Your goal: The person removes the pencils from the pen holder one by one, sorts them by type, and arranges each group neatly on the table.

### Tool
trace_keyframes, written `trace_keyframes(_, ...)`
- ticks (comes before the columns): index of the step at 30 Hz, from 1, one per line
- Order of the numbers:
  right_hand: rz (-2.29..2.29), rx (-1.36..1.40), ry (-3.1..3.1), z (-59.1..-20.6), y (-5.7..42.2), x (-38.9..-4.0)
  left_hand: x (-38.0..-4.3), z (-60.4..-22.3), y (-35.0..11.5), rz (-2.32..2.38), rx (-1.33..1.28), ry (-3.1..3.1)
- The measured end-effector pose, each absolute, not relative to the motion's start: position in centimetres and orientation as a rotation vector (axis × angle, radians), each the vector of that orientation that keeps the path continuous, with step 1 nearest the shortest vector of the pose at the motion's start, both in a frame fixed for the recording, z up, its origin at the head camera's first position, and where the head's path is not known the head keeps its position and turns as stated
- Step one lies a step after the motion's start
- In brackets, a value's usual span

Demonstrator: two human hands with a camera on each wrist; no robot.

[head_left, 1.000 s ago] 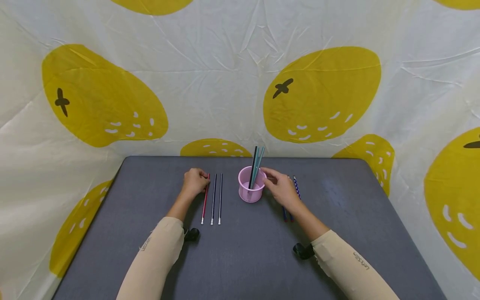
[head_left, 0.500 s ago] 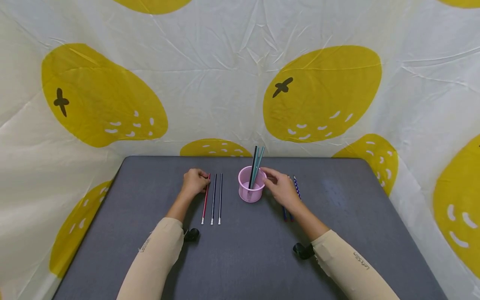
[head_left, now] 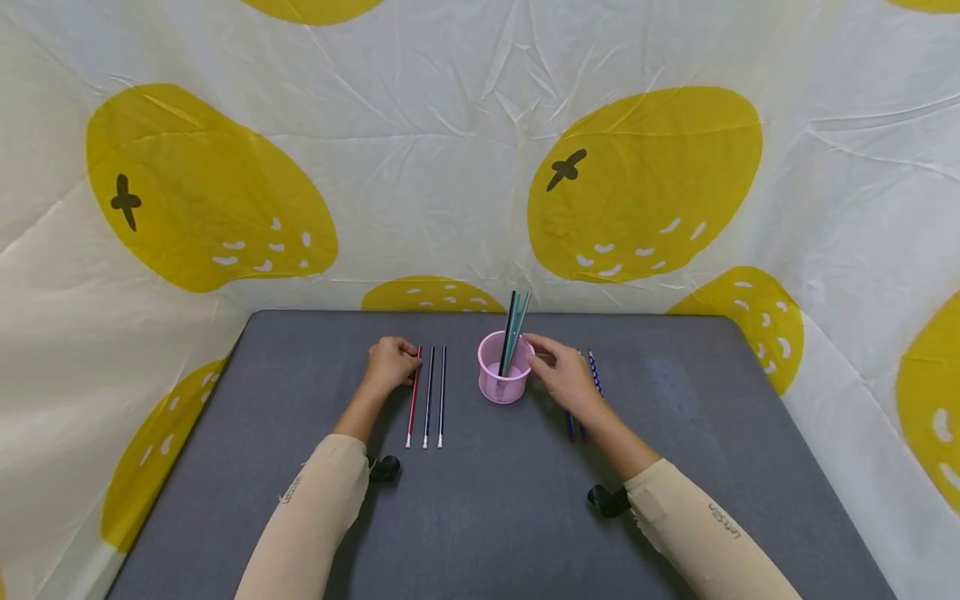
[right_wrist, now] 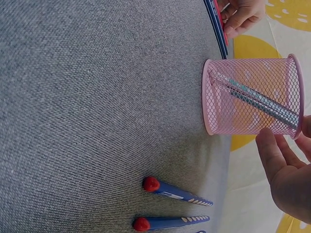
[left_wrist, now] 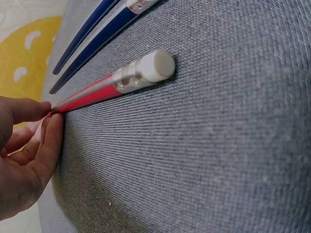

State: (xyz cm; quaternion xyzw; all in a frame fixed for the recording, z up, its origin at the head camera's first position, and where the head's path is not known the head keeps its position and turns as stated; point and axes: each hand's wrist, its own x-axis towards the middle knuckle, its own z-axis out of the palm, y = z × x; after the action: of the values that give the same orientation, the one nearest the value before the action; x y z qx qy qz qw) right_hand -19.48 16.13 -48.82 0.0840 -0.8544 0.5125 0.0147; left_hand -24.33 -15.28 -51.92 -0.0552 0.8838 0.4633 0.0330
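Note:
My left hand [head_left: 392,363] pinches a red pencil [left_wrist: 95,93] between thumb and fingers near its far end. The pencil lies along the grey table, its white eraser pointing back toward me. Two dark blue pencils [head_left: 428,400] lie parallel to it, just to its right. My right hand [head_left: 564,379] holds the pink mesh pencil cup [right_wrist: 252,97] at its right side, fingers at the rim and wall. Upright in that cup lean a black stick and teal ones [head_left: 517,325], their lower ends seen through the mesh.
Partly under my right forearm lie blue pencils with red ends [right_wrist: 167,189] and a dotted pencil [head_left: 595,372]. The grey table [head_left: 480,517] ends at a far edge, with a lemon-print cloth [head_left: 435,192] hanging behind. Black wrist cameras [head_left: 607,502] sit under both sleeves.
The red pencil's eraser end has shifted very slightly right, toward the dark blue pencils. Both hands and the cup otherwise stay in place.

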Motion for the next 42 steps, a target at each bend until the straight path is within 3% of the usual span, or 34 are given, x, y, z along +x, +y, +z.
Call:
trace_keyframes(16, 1.601, 0.253, -2.652, -48.8, 16.1, -19.4, -24.4, -51.8, -15.8, 1.449, -0.125, 2.706)
trace_keyframes(25, 1.602, 0.249, -2.650, -49.0, 16.1, -19.3, -24.7, -50.6, -15.9, 1.507, 0.037, 2.793)
trace_keyframes(42, 1.709, 0.222, -2.612, -49.4, 16.2, -19.0, -24.3, -45.6, -9.8, 1.694, 0.335, 2.705)
